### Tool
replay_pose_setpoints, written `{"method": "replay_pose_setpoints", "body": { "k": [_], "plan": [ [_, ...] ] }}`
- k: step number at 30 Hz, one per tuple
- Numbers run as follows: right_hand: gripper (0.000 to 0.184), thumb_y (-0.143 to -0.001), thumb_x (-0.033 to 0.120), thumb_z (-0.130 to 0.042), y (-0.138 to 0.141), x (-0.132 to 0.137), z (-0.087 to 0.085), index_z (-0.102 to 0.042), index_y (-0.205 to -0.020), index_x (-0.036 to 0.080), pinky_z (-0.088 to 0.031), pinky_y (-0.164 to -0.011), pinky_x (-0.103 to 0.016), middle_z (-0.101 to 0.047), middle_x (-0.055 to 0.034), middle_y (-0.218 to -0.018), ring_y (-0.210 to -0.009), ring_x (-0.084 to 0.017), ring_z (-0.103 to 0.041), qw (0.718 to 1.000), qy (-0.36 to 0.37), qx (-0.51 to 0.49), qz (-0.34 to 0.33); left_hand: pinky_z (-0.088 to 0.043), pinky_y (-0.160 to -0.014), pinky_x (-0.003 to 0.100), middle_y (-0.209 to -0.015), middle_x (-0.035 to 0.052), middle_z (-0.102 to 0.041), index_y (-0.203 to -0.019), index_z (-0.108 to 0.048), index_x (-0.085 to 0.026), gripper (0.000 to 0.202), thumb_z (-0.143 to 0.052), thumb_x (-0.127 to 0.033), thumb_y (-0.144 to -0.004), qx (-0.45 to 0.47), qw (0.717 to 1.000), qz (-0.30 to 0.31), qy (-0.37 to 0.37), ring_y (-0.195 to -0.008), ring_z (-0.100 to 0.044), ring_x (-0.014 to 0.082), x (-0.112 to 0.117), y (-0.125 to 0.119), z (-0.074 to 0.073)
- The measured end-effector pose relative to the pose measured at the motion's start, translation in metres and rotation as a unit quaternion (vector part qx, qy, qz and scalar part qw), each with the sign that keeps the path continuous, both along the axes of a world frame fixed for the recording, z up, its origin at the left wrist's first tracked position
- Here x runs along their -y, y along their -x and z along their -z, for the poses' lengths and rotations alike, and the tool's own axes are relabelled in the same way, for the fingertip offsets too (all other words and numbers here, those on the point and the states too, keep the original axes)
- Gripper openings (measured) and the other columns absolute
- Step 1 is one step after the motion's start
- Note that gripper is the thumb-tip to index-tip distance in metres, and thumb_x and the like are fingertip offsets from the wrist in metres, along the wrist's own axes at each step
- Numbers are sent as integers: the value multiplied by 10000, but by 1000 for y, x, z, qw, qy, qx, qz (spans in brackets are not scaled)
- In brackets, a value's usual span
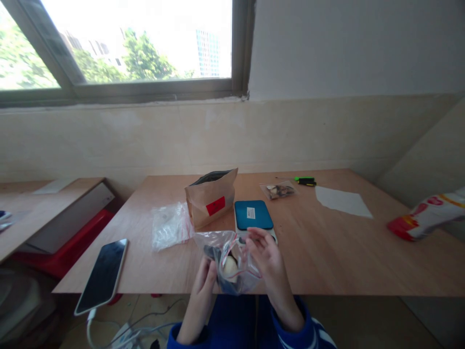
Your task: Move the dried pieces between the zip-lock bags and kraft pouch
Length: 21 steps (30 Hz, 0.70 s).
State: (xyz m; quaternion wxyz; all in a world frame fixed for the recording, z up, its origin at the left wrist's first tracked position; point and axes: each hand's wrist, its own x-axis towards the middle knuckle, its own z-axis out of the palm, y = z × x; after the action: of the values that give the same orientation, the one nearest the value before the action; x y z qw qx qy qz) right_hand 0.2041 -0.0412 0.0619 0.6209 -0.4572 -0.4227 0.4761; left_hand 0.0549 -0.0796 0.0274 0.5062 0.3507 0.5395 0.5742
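Note:
Both hands hold a small clear zip bag [227, 261] with a red seal strip, just in front of the table's near edge. Inside it are a pale round piece and some dark pieces. My left hand [203, 283] grips the bag's lower left side with curled fingers. My right hand [267, 257] holds its right side, fingers bent toward the bag's mouth. Just behind the bag lies a small scale with a blue top [253, 214]. An open brown paper pouch with a red label [211, 197] stands left of the scale.
A pile of empty clear zip bags [170, 226] lies left of the pouch. A phone [102, 275] on a cable overhangs the table's left front corner. Farther back are a filled zip bag [279, 190], a green marker [305, 181] and white paper [342, 201]. A red-white packet [428, 216] lies at right.

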Motion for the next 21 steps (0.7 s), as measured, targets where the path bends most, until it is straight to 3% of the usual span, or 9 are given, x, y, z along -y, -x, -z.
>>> {"method": "replay_pose_setpoints", "body": {
  "k": [3, 5, 7, 9, 14, 17, 21],
  "plan": [
    [199, -783, 269, -681, -2, 2, 0, -621, -966, 222, -504, -676, -259, -635, -55, -965, -799, -153, -588, 979, -113, 149, 82, -394, -1073, 398, -1206, 96, -660, -1069, -671, -195, 623, -646, -664, -661, -23, 999, -41, 7, -1237, -525, 293, -4, 4, 0],
    [79, -840, 213, -609, -2, 7, -5, -633, -914, 226, -498, -686, -248, -620, -41, -906, -797, -145, -585, 965, -166, 202, 35, -386, -1079, 398, -1230, 98, -643, -1067, -660, -190, 643, -632, -687, -658, -41, 997, -62, 18, -1249, -512, 292, -6, 8, 1],
    [92, -871, 192, -558, 2, 12, -9, -629, -920, 226, -511, -692, -239, -619, -31, -869, -786, -139, -609, 959, -184, 211, -51, -383, -1080, 394, -1238, 101, -634, -1060, -652, -187, 659, -619, -706, -656, -56, 996, -73, 19, -1256, -503, 290, -7, 10, 2],
    [109, -869, 188, -545, 7, 14, -9, -614, -948, 217, -523, -674, -234, -626, -27, -861, -745, -133, -625, 958, -168, 207, -109, -404, -1059, 392, -1197, 101, -649, -1046, -647, -181, 654, -594, -717, -674, -74, 995, -64, 6, -1216, -533, 285, -7, 11, 1],
    [87, -809, 186, -562, 15, 8, 4, -596, -890, 186, -481, -543, -233, -605, -29, -826, -610, -126, -566, 959, -88, 230, -141, -486, -938, 340, -1048, 78, -690, -1016, -640, -184, 547, -500, -666, -797, -120, 990, -23, -67, -1026, -627, 231, -4, 11, -1],
    [236, -802, 198, -585, 14, 7, 7, -604, -1036, 176, -479, -555, -242, -612, -45, -886, -637, -135, -566, 950, -45, 255, -174, -498, -902, 321, -1027, 75, -698, -994, -649, -187, 527, -504, -656, -802, -138, 987, -38, -77, -998, -637, 225, -3, 12, 2],
    [142, -813, 164, -572, 13, 8, 4, -649, -931, 182, -479, -589, -242, -598, -41, -897, -655, -126, -565, 939, -70, 275, -194, -504, -886, 320, -1001, 68, -706, -987, -651, -190, 557, -513, -686, -774, -123, 988, -52, -72, -971, -645, 224, -4, 13, 3]
  ]
}}
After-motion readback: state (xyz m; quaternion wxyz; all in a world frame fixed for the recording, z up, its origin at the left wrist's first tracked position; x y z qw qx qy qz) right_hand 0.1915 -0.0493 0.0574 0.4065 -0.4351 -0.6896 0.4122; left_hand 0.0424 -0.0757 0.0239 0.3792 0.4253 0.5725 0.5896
